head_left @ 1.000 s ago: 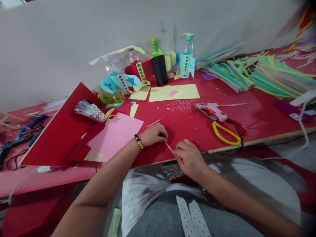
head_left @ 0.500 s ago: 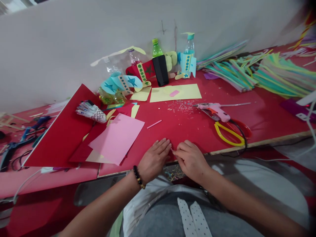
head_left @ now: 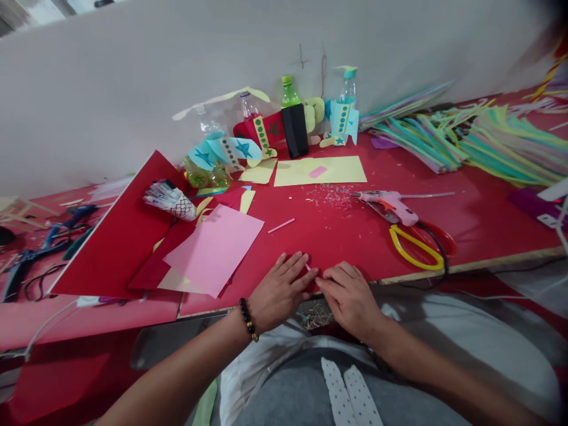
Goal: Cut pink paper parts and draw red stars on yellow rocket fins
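My left hand [head_left: 284, 287] lies flat on the red table near its front edge, fingers outstretched. A small bit of a thin pink paper roll [head_left: 307, 267] shows between its fingertips; the rest is hidden. Close by on the right, my right hand [head_left: 348, 293] has curled fingers, its thumb and fingertips pinched at what looks like the near end of that roll. Another thin pink paper roll [head_left: 281, 225] rests on the table beyond my left hand. Left of it, a pink paper sheet [head_left: 217, 248] lies over red and cream sheets.
A pink glue gun [head_left: 386, 204] and yellow-handled scissors [head_left: 417, 248] lie at right. Bottles decorated with paper [head_left: 290, 92] and a black phone [head_left: 295, 131] stand along the wall. Bundled coloured strips [head_left: 421, 139] are at back right; a pen holder [head_left: 171, 201] lies left by a red board [head_left: 110, 236].
My left fingers have slid slightly right over the pink roll, and the index finger has spread towards my right hand. My right hand has shifted slightly right and nearer. The view has tilted a little.
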A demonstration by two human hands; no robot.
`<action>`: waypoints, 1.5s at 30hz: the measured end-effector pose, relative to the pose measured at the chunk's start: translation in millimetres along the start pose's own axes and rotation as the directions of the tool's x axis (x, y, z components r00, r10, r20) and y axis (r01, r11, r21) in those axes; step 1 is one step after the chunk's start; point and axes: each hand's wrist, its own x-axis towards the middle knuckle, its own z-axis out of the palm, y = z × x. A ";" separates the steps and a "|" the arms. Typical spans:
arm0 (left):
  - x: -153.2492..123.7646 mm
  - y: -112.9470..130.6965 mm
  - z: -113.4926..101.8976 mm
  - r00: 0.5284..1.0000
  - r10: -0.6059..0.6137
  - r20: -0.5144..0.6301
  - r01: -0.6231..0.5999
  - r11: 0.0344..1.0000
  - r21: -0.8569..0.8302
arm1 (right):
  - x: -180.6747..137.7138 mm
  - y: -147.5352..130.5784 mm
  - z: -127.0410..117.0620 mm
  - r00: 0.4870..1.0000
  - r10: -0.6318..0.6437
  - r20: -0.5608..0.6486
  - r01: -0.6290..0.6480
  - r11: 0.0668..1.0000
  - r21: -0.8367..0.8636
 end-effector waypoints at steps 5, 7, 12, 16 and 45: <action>-0.3 0.4 1.4 1.000 -0.003 -0.007 0.002 1.000 -0.013 | -5.5 0.8 1.2 1.000 -0.017 -0.024 0.018 1.000 0.017; -0.3 0.8 3.0 1.000 -0.002 -0.025 0.001 1.000 -0.014 | -5.9 0.5 0.9 1.000 -0.018 -0.019 0.019 1.000 0.002; -1.1 4.5 6.5 0.997 0.008 -0.076 -0.007 1.000 0.016 | -6.6 -0.8 1.6 0.998 -0.019 -0.054 0.019 1.000 0.009; -6.6 13.2 10.2 0.994 0.006 -0.113 -0.001 0.999 0.044 | -9.8 -2.6 3.2 0.996 -0.019 -0.086 0.023 0.998 0.054; 81.5 -53.1 -46.1 0.940 -0.331 -0.086 0.221 0.781 -0.584 | 112.4 59.4 -32.2 0.937 0.311 0.159 -0.330 0.639 0.695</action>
